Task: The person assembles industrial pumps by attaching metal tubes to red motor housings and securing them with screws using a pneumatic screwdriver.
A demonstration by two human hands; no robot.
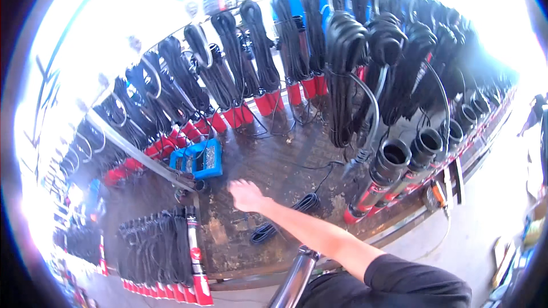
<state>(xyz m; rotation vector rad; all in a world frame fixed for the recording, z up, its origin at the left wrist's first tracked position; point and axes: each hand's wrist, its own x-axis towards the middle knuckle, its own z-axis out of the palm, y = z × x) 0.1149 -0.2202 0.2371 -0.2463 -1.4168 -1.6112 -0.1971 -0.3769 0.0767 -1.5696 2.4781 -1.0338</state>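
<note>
My right hand reaches out over a wet, rusty metal platform, fingers apart and holding nothing. My bare forearm and black sleeve come in from the lower right. Just to the hand's right lies a small coil of black cable, and another coil lies below the forearm. A blue box sits up and to the left of the hand. A shiny steel tube rises at the bottom edge beside my body. My left hand is out of sight.
Long red-and-steel cylinders with bundled black cables hang in rows around the platform. Open black tube ends stand at the right. More bundled cylinders lie at the lower left. A grey metal bar crosses the left side.
</note>
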